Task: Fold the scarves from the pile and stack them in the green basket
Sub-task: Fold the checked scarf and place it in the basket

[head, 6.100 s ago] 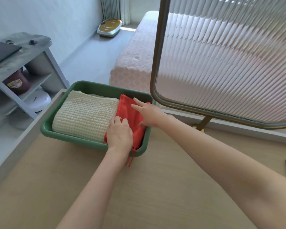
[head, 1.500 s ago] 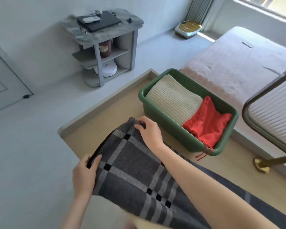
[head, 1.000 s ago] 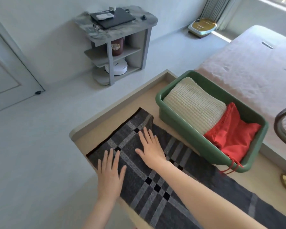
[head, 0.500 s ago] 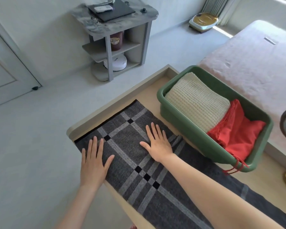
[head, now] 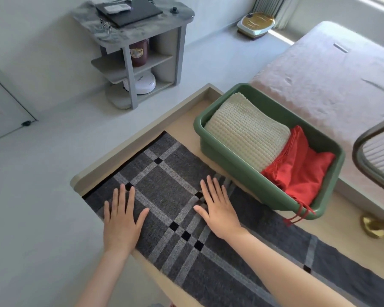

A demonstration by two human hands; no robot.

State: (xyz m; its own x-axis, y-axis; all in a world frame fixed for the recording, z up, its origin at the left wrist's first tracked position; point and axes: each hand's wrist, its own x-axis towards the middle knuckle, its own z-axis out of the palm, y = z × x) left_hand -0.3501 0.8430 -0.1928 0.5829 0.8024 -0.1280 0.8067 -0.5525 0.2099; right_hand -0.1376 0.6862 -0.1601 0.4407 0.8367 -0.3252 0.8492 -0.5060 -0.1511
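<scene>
A long grey plaid scarf (head: 164, 185) lies spread flat along the wooden table (head: 186, 120), its end at the table's left edge. My left hand (head: 122, 220) presses flat on it near the front edge, fingers straight. My right hand (head: 217, 209) lies flat on the scarf's far side, fingers spread. Just beyond stands the green basket (head: 242, 173), holding a folded cream knit scarf (head: 246, 129) on the left and a folded red scarf (head: 302, 167) on the right, whose tassels hang over the rim.
A grey side table (head: 131, 29) with a laptop stands on the floor at the back left. A pink bed (head: 330, 80) lies behind the basket. A ribbed glass screen on a brass stand (head: 377, 151) rises at the right edge.
Since 1.5 s ago both hands let go of the scarf's end, laid it on the table and slid flat over it. In the last half second they barely moved.
</scene>
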